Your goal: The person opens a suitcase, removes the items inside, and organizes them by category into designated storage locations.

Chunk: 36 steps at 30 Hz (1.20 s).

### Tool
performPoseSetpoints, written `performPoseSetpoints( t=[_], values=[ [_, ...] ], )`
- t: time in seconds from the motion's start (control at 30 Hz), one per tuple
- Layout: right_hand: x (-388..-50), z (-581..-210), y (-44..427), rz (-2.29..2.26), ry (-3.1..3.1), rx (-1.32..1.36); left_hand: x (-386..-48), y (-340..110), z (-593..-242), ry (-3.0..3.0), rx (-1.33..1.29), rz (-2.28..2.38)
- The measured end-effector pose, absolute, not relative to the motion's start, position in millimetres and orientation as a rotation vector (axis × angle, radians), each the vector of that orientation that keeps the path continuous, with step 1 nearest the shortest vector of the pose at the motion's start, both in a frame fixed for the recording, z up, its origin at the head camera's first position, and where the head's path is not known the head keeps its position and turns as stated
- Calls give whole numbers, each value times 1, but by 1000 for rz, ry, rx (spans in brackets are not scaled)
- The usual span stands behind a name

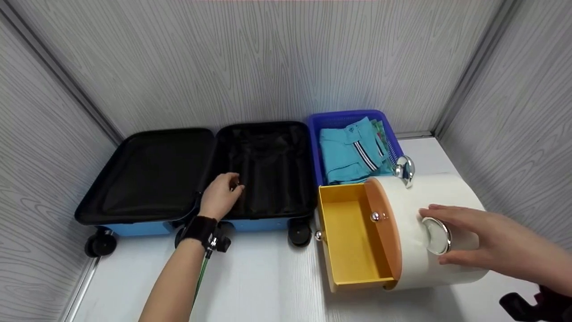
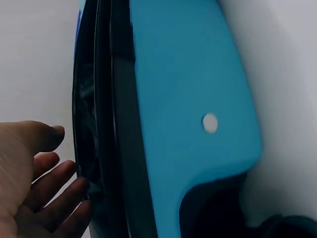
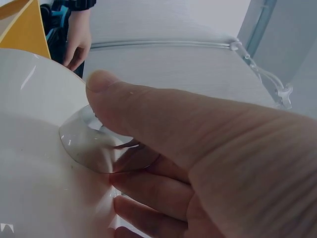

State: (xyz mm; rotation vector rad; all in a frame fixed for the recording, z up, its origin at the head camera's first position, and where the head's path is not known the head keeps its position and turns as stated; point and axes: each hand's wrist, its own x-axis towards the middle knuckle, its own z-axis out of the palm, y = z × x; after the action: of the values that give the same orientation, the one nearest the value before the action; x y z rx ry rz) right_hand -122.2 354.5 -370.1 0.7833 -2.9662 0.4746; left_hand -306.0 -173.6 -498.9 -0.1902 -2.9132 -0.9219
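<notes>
My right hand (image 1: 491,235) grips a round, shiny, silver-rimmed knob (image 1: 437,237) on the curved white side of a small cabinet (image 1: 429,273). In the right wrist view the thumb (image 3: 129,106) lies over this knob, with fingers curled below it. The cabinet's orange end panel (image 1: 385,223) faces left, beside a pulled-out yellow drawer (image 1: 353,237). My left hand (image 1: 220,194), fingers loosely bent and holding nothing, hovers over the middle of an opened blue suitcase (image 1: 268,174) with black insides. In the left wrist view it appears beside the suitcase's blue shell (image 2: 198,74).
Behind the drawer stands a purple-blue basket (image 1: 315,152) with folded turquoise clothing (image 1: 344,154). A second chrome knob (image 1: 405,170) rises from the cabinet near the basket. Suitcase wheels (image 1: 300,233) jut towards the front. Wood-grain walls (image 1: 268,58) enclose the white surface.
</notes>
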Motion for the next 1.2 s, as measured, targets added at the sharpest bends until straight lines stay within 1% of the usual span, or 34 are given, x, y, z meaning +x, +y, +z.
performPoseSetpoints(
  t=[0.23,0.43,0.57,0.77,1.03,1.2],
  values=[
    [-119,-369,354,472,-2968,735,-326,-183,-498,-3016,-126,-876],
    [-120,-371,356,433,-2958,745,-343,-186,-493,-3183,-55,-968],
    [-119,-372,357,427,-2946,748,-350,-187,-492,-3297,-53,-963],
    [-121,-370,354,457,-2932,795,-355,-192,-496,-3397,-41,-908],
    [-120,-363,349,511,-3102,694,-356,-192,-503,-3401,67,-963],
    [-123,-365,348,520,-3027,764,-356,-193,-511,-3384,67,-885]
  ],
)
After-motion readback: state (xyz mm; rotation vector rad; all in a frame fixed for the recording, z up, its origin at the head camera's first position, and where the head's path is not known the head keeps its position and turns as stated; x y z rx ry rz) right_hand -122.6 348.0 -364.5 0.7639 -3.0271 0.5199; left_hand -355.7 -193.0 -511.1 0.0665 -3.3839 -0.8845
